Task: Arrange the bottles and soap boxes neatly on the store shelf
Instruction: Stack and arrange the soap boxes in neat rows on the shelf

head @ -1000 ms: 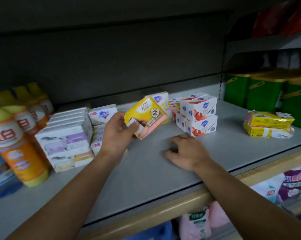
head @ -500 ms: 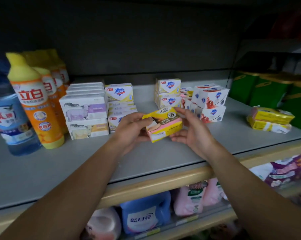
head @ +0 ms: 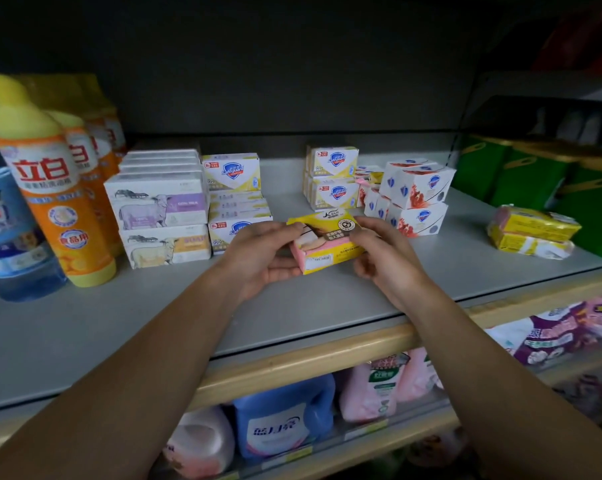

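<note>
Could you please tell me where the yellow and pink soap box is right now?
In the head view, the yellow and pink soap box is centre frame, held between the left hand and right hand above the shelf.

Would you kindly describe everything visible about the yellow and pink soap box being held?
The yellow and pink soap box looks like printed cardboard, with a round dark badge on top and a barcode label on its front. It is tilted, held over the grey shelf, gripped at its ends by the left hand and right hand.
</note>
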Tool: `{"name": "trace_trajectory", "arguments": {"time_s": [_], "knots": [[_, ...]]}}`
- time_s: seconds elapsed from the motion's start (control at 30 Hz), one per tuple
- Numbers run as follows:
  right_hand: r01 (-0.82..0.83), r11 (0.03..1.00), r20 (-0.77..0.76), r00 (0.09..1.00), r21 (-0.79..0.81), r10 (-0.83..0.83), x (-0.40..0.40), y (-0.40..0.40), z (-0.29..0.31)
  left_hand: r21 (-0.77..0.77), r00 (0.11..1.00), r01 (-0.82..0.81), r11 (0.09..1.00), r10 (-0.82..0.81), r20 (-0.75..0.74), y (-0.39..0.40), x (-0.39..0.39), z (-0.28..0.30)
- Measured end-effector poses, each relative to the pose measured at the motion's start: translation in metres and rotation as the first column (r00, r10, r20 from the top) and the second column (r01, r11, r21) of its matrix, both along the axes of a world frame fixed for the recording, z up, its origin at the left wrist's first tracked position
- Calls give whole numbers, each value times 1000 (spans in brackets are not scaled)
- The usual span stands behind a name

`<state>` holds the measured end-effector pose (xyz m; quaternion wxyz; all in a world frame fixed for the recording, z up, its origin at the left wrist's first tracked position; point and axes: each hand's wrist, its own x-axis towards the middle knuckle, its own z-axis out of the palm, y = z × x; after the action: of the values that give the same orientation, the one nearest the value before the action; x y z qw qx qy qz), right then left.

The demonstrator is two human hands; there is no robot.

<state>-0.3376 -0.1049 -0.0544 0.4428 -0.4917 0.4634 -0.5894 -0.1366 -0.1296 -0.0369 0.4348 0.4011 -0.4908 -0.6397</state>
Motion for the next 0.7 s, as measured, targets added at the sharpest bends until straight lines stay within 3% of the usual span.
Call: {"name": "trace_trajectory", "arguments": {"time_s": [0.2, 0.3, 0.43, 0.7], "knots": [[-83, 992, -48, 996, -93, 79, -1, 6, 0, -193, 999, -5, 981, -3, -40, 3, 0, 0], [-128, 989, 54, 990, -76, 132, -3, 7, 2, -293, 997, -5, 956, -17, -72, 4, -1, 1], [-174, 980, 130, 974, -97, 186, -7, 6, 1, -462, 1000, -15, 887, 26, 18, 6, -5, 0], [-63, 982, -93, 995, -178, 47, -7, -1, -8, -566, 992, -16, 824, 83, 92, 5, -6, 0]]}}
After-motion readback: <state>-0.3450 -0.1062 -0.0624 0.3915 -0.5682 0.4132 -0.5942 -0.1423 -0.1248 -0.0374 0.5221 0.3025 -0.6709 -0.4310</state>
